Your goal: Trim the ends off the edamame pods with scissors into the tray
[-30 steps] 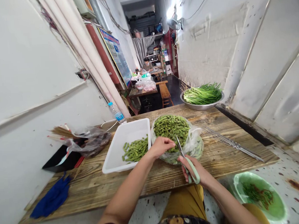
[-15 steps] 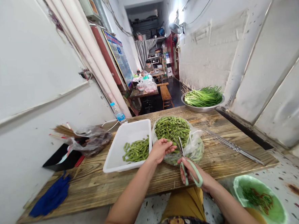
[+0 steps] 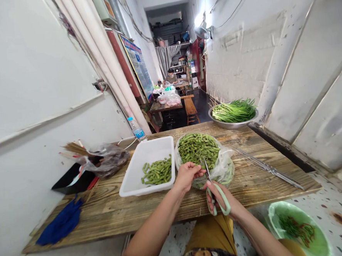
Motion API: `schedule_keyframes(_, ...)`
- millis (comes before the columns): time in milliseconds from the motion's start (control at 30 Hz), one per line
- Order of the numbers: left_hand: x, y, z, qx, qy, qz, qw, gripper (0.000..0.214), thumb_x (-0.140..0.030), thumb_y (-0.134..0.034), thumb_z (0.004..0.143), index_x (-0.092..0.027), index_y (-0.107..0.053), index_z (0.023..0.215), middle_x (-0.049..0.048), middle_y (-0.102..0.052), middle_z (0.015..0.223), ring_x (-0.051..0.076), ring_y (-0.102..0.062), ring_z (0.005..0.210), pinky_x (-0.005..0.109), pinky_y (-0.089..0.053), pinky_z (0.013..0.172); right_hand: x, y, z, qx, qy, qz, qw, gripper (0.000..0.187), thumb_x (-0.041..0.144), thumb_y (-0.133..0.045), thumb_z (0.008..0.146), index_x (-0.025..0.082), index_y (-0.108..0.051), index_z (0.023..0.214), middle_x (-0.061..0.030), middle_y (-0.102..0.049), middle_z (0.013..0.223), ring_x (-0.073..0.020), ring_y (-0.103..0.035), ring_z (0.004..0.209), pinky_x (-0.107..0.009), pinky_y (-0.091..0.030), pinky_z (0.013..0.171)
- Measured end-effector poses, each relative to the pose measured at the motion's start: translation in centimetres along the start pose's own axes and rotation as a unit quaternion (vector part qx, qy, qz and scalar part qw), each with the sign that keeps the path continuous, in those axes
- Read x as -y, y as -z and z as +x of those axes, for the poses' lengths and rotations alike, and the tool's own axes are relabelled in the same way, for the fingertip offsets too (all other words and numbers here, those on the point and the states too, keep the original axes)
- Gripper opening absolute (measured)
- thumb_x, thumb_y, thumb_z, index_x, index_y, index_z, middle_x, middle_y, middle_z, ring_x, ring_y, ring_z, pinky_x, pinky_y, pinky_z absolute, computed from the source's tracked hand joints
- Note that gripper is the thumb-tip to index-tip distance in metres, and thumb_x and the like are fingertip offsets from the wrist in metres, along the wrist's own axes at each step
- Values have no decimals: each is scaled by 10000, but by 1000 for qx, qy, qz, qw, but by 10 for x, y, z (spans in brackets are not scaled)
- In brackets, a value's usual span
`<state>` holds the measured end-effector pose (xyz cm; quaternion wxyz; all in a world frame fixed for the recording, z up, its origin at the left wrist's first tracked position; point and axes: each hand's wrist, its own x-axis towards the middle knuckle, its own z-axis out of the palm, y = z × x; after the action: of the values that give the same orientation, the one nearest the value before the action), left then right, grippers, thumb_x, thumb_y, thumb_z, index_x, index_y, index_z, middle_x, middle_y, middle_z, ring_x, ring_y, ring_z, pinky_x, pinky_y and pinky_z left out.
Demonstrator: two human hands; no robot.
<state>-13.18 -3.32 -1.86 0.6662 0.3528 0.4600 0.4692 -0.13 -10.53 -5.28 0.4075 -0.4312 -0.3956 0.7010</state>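
My right hand (image 3: 217,196) grips the pale green handles of a pair of scissors (image 3: 222,198), blades pointing up and away from me. Close to the blade tips, my left hand (image 3: 191,173) pinches a green pod, mostly covered by the fingers. Both hands are over the near side of a clear plastic bag (image 3: 225,164) heaped with edamame pods (image 3: 198,145). Left of the bag is a white plastic tub (image 3: 142,151), with a smaller pile of pods (image 3: 158,171) in its right part.
Metal skewers (image 3: 270,169) lie on the wooden table (image 3: 112,209). A metal basin (image 3: 234,125) of long green stalks stands at the far right corner. A water bottle (image 3: 138,130), black box (image 3: 75,180) and blue cloth (image 3: 61,223) are leftward; a green-lined bin (image 3: 300,228) is below right.
My left hand has shifted slightly right, closer to the scissors, and the blades look closer together. The whole view has moved a little.
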Motion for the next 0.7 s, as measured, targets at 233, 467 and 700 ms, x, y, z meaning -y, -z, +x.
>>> schedule_keyframes(233, 3, -3, -7, -17, -11, -6, 1000, 275, -179, -738, 672, -143, -466, 655, 79, -692, 613, 113, -638, 538, 211, -498, 588, -3, 1, 4, 3, -9, 19, 1000, 553, 706, -532, 723, 196, -468, 927, 57, -520, 550, -97, -485, 397, -227, -448, 384)
schedule_keyframes(467, 3, 6, -2, -35, -51, 66, 996, 178, -212, -654, 716, -148, -489, 700, 71, -679, 653, 144, -641, 597, 271, -502, 639, 0, -2, 2, -41, -4, -11, 999, 545, 696, -553, 713, 183, -494, 886, 88, -437, 449, -74, -375, 289, -192, -347, 265)
schedule_keyframes(700, -42, 63, 1, -313, -281, 591, 688, 265, -143, -547, 732, -189, -658, 969, 117, -605, 1071, 286, -510, 1071, 448, -373, 909, -11, 7, 11, 24, -30, 97, 995, 582, 714, -557, 700, 206, -449, 963, 39, -563, 583, -123, -533, 452, -258, -483, 441)
